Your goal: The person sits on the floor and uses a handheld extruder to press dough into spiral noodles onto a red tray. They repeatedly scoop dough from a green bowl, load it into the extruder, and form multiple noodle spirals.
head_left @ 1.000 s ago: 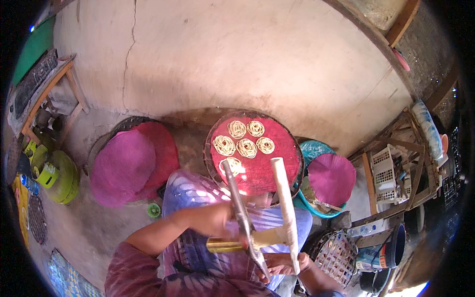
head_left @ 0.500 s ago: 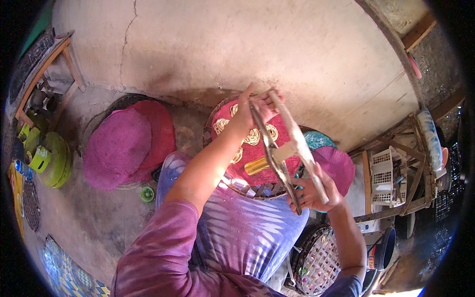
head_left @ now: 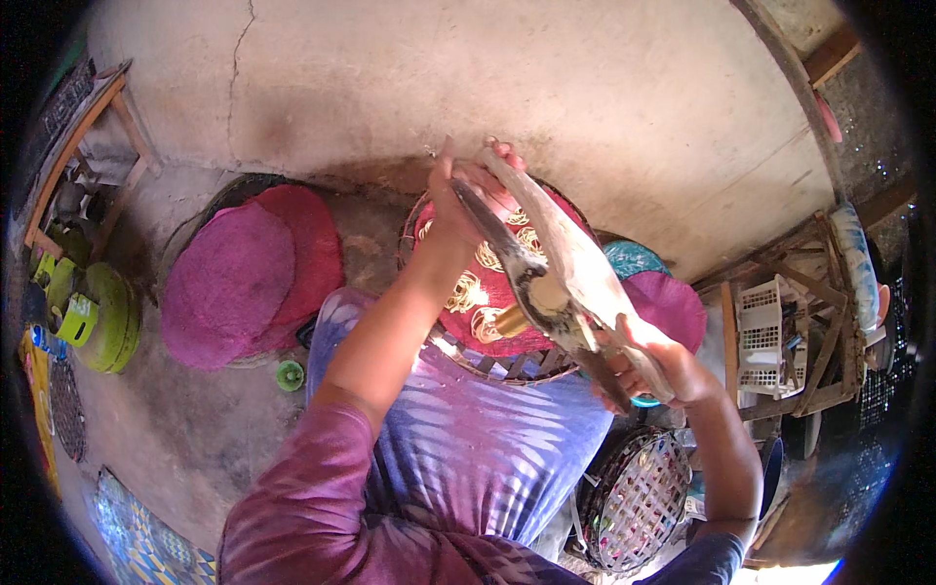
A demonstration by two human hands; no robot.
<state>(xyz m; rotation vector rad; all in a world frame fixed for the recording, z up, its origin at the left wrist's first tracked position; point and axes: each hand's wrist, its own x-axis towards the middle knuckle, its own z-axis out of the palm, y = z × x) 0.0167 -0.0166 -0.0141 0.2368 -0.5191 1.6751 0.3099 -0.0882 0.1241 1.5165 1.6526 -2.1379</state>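
Observation:
Both my hands hold a wooden hand press (head_left: 590, 273) with two long handles and a brass cylinder (head_left: 510, 322) between them. My left hand (head_left: 470, 195) is closed around the upper handle ends, and my right hand (head_left: 668, 366) grips the lower ends. Below the press lies a round red mat (head_left: 504, 289) in a woven basket (head_left: 517, 374) at my lap. Several coiled nests of pale yellow strands (head_left: 468, 292) rest on the mat. One nest sits beside the cylinder's lower end; whether strands still hang from it I cannot tell.
Stacked pink and red round mats (head_left: 229, 283) lie at the left, near a small green cup (head_left: 290, 375) and a green gas cylinder (head_left: 109, 317). A pink mat (head_left: 668, 307) and teal item (head_left: 634, 259) are at right. A lattice basket (head_left: 639, 502) and white crate (head_left: 770, 336) stand farther right.
The handles have come closer together, and the press has turned. My left hand has moved left and slightly up, my right hand to the right. More strand nests show near the mat's lower edge.

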